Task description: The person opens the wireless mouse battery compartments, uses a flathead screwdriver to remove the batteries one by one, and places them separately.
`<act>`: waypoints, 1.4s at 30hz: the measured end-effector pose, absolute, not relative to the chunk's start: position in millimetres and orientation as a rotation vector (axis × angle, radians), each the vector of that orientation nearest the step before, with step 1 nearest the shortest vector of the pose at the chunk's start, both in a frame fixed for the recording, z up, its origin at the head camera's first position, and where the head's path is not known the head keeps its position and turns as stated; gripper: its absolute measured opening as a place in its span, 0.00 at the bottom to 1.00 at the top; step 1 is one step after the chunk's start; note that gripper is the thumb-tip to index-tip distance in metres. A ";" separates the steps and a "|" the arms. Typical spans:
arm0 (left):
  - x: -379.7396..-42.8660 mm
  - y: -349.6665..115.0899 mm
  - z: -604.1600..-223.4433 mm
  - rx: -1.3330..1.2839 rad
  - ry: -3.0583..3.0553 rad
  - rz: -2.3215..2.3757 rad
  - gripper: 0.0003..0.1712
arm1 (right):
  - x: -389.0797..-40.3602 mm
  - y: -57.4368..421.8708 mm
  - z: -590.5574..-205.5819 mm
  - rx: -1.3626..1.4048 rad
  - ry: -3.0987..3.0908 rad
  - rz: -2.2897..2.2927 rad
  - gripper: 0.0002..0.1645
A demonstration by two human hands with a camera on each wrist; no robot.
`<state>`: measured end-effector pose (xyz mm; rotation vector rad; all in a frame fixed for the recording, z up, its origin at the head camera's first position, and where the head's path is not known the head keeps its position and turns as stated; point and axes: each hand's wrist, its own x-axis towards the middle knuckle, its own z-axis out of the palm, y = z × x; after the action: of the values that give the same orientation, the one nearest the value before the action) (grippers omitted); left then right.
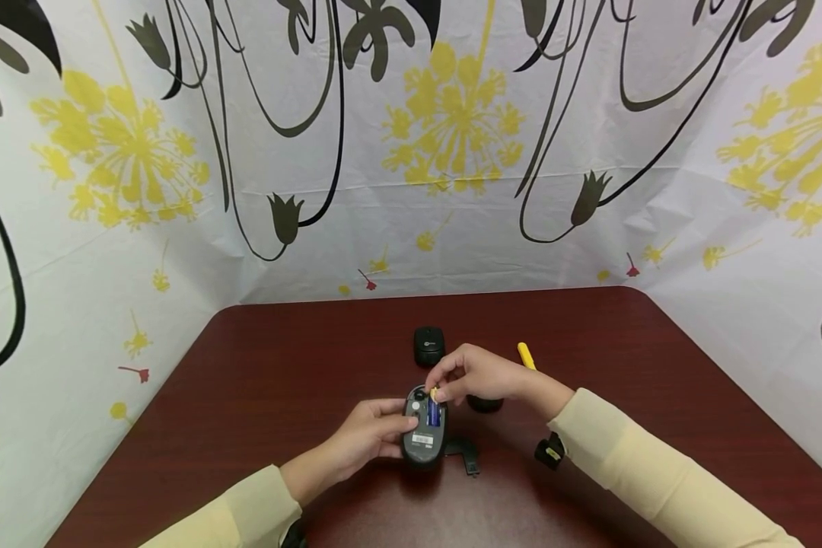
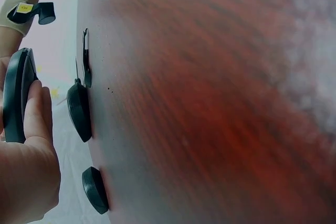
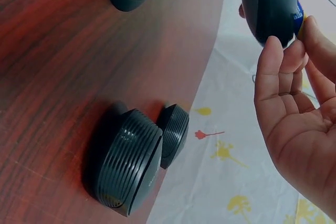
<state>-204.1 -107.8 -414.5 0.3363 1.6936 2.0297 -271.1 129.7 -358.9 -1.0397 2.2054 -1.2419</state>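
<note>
My left hand (image 1: pixel 370 432) holds a dark computer mouse (image 1: pixel 422 450) above the table, its underside facing up. Inside its uncovered battery compartment lies a blue battery (image 1: pixel 434 415) with a yellow end. At the far end of that compartment, my right hand (image 1: pixel 479 373) pinches the battery's yellow end between thumb and fingers. In the right wrist view, a blue strip of battery (image 3: pixel 298 17) shows beside the mouse (image 3: pixel 270 3), next to the thumb. The left wrist view shows the mouse (image 2: pixel 14 98) edge-on; the battery is hidden there.
A curved dark cover (image 1: pixel 467 455) lies right of the held mouse. Behind stands another black mouse (image 1: pixel 428 344), and a third dark mouse (image 1: pixel 485 405) is partly hidden under my right hand. A yellow stick-like thing (image 1: pixel 526 355) lies beyond my right wrist on the brown table (image 1: pixel 301 358).
</note>
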 end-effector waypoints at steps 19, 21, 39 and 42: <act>-205.8 -109.9 -417.4 0.309 1.697 2.046 0.29 | -275.4 153.8 -346.1 -0.777 1.987 -1.550 0.15; -206.0 -110.8 -417.1 0.306 1.700 2.051 0.29 | -274.7 158.3 -348.1 -0.768 1.943 -1.589 0.15; -208.5 -116.6 -415.3 0.280 1.717 2.053 0.30 | -248.0 185.3 -370.3 -0.528 1.797 -1.712 0.19; -208.1 -117.9 -414.7 0.268 1.725 2.044 0.30 | -245.1 188.4 -375.1 -0.516 1.753 -1.718 0.18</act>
<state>-208.1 -117.9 -414.7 0.2676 1.7254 2.0438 -245.1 188.4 -375.1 -0.5164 1.7528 -1.7184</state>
